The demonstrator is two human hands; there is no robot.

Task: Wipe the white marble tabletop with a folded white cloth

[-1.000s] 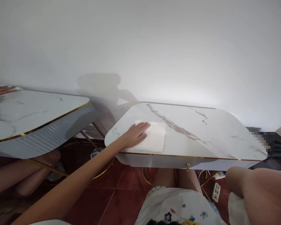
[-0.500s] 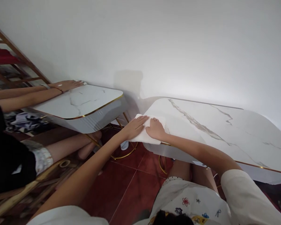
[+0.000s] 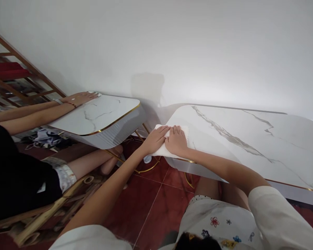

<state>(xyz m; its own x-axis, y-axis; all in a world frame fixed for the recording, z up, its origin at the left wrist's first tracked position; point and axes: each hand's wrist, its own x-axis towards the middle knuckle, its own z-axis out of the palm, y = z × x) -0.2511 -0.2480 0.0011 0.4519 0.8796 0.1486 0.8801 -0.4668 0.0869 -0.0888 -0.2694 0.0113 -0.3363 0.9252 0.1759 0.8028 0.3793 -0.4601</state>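
A white cloth (image 3: 161, 151) lies over the left front corner of the white marble-patterned table (image 3: 203, 139), a little of it past the edge. My left hand (image 3: 156, 139) rests flat on the cloth's left part, fingers stretched out. Beside it, my right hand (image 3: 176, 140) presses down on the same cloth with its fingers extended and pointing toward the wall. The thumbs of both hands nearly meet. Neither hand grips the cloth; it lies beneath the palms.
At left, a co-worker's hands (image 3: 82, 99) lie on a white cloth on a second marble-patterned table (image 3: 106, 114). The co-worker sits on a bamboo chair (image 3: 49, 211). A wooden rack (image 3: 28, 66) leans at far left. The wall (image 3: 198, 52) runs behind both tables.
My right hand's fingers have straightened from a curled pose to lying flat on the cloth. The whole view has shifted slightly, with things appearing further right.
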